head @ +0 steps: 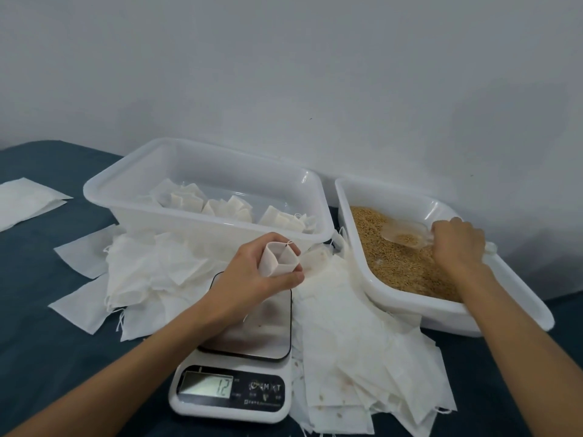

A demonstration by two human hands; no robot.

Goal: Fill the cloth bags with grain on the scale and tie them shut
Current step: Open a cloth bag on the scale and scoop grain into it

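Golden-brown grain (407, 266) is filling the white tub (473, 313) that is sitting just right of the scale (233, 386), and the step in hand appears to be loading a scoopful to carry over to the open bag.

To do it well, the person is probably best off taking a modest load in the clear scoop (407, 236), keeping it level across the gap, and tipping it slowly into the bag's mouth while reading the display, which is showing 12. The mouth needs to be staying wide and upright, directly above the scale's steel platform, so that stray kernels are not landing among the loose empty bags (362, 342) lying around the scale.

The left hand (252, 279) is curling its fingers and thumb around the cloth bag (279, 258), gripping it upright with its mouth spread open, over the far edge of the scale's platform. The right hand (457, 244) is closing around the scoop's handle, right of the scale, with the scoop resting on the grain and already holding some.

Behind the scale, filled bags (227, 208) are lying in a second white tub (126, 197).
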